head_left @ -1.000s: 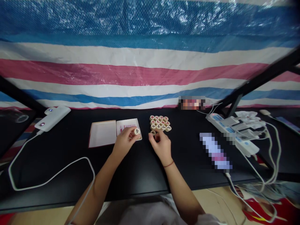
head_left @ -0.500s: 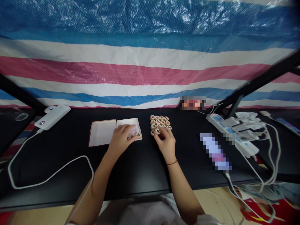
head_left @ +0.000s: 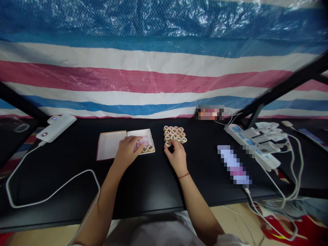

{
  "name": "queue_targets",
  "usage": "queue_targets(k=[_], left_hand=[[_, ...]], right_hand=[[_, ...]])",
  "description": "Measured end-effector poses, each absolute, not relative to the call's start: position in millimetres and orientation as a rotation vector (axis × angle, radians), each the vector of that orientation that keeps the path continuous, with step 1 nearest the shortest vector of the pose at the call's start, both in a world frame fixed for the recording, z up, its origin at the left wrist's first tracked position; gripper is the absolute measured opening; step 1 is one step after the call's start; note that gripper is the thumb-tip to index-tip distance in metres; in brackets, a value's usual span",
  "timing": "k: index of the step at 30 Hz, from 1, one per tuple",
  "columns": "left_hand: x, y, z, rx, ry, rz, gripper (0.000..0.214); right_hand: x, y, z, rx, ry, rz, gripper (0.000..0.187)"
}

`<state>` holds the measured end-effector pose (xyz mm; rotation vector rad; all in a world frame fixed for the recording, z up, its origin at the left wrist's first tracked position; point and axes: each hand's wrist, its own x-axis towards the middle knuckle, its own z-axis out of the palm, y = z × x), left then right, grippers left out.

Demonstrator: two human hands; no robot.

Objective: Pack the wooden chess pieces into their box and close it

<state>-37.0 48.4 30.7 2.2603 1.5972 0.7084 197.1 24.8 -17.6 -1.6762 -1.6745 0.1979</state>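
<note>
My left hand [head_left: 127,150] is over the white box [head_left: 153,138], its thumb apart from the fingers. Beside the thumb, two cream xiangqi pieces with black characters show in the box, a black-marked piece [head_left: 150,148] at the right corner. A pinkish printed sheet [head_left: 144,140] lies in the box too. My right hand [head_left: 177,156] has thumb and fingertips around a black-marked xiangqi piece [head_left: 167,144] at the front left of a block of pieces. That block has red-marked pieces [head_left: 172,133] in its back rows and black-marked pieces [head_left: 178,138] in front.
The opened lid [head_left: 110,145] adjoins the box on its left. A white device [head_left: 58,127] with a looping cable stands at the far left. To the right lie a blurred phone [head_left: 234,165] and a power strip [head_left: 241,136] with cables. A striped sheet [head_left: 153,82] hangs behind the black table [head_left: 148,191].
My right hand has shifted slightly left, to the block's front-left piece. My left hand has drawn slightly left and towards me, uncovering more of the pieces and printed sheet in the box.
</note>
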Motion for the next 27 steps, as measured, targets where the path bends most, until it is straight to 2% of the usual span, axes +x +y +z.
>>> queue_targets(k=[6,11,22,27], left_hand=[[-43.4,50.4,27.3,2.276,1.683,0.512,0.031],[-36.1,44.4,23.9,2.277,1.774,0.325,0.028],[-37.2,38.8,35.6,2.188,1.718,0.309,0.019],[-30.7,39.9,41.9,2.101,1.650,0.602,0.016]], right_hand=[[186.2,16.3,-5.0,-1.572,-1.619,0.103,0.026],[159.0,14.8,-0.9,-1.482,-1.963,0.285,0.050],[141.5,19.5,-4.0,-1.584,-1.977,0.314,0.051],[146.5,15.2,0.4,-1.417,-1.780,0.396,0.048]])
